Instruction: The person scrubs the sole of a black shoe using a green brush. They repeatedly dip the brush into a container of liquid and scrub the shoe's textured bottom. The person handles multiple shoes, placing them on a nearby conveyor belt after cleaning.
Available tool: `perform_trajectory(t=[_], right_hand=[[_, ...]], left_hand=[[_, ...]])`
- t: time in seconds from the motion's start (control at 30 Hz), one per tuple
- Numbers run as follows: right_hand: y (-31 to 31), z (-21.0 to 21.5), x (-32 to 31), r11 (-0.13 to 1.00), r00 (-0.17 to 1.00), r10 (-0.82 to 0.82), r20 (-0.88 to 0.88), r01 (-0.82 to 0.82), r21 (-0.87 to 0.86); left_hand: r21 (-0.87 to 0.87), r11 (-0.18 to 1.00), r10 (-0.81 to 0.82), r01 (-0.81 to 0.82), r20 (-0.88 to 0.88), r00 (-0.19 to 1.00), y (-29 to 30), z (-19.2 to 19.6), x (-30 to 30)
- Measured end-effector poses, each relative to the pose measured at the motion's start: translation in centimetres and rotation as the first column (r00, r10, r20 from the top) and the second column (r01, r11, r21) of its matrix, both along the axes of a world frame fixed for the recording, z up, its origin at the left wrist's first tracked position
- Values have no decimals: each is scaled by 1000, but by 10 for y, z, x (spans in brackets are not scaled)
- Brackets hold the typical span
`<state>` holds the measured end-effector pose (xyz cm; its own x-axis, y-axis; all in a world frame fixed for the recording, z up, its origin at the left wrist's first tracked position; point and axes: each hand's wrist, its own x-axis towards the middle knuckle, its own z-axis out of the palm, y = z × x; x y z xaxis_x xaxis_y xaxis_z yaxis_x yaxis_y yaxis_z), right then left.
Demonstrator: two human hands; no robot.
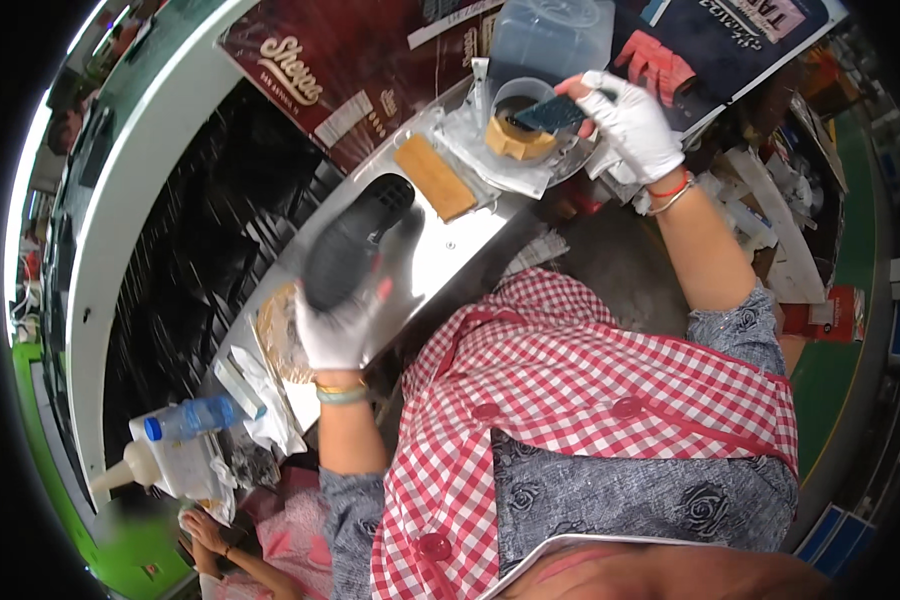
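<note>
My left hand [338,325], in a white glove, grips a black shoe sole [355,240] and holds it tilted over a shiny metal work plate [450,250]. My right hand [632,120], also gloved in white, holds a small dark blue rectangular pad [548,114] over a round pot [518,120] with a tan rim that stands at the far end of the plate. A tan sponge block [436,176] lies on the plate between the sole and the pot.
A black conveyor belt [200,260] with a white curved rail runs to my left. A blue-capped bottle [192,416] and a white squeeze bottle [142,464] stand at lower left. A dark red carton [350,70] lies beyond the plate; clutter fills the right side.
</note>
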<state>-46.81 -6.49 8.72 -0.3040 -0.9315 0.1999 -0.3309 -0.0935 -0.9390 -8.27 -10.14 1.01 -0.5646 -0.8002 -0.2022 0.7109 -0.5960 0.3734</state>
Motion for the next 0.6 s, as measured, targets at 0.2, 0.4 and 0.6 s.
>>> perform_trajectory(t=[0.2,0.4,0.6], right_hand=[[-5,-15,-8,997,999,-34,34,32,70],[-10,-26,-11,997,997,-8,80,2,78],[1,-25,-14,988,896,-64,440,-4,153]], left_hand=[[365,931,-10,6,9,1000,38,-33,-18],[215,976,-49,29,86,995,39,-34,-28],[88,992,-76,85,-94,993,26,-22,-46]])
